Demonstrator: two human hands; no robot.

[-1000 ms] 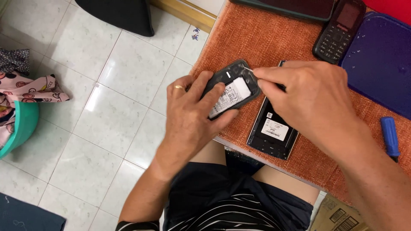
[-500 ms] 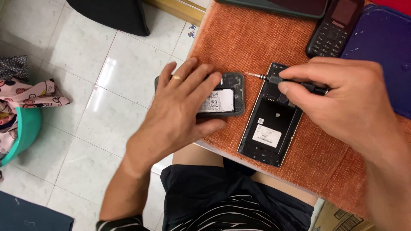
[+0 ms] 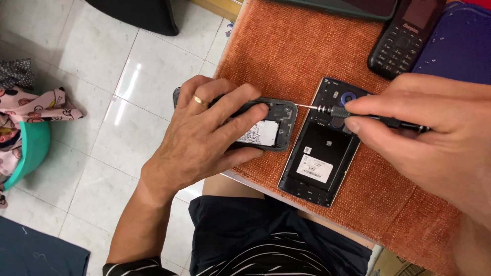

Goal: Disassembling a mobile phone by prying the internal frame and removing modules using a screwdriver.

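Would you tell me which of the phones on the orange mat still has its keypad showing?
The black keypad phone at the mat's far edge; the other two lie open-backed.

**Tiled floor beside a cloth-covered table**

Glossy white floor tiles [image 3: 102,102] with grey grout lines catch a bright glare of light from above. A table [image 3: 286,46] draped in rough orange cloth fills the upper right. At the left edge sits a teal basin [image 3: 28,153] with patterned fabric [image 3: 36,105] piled over it.
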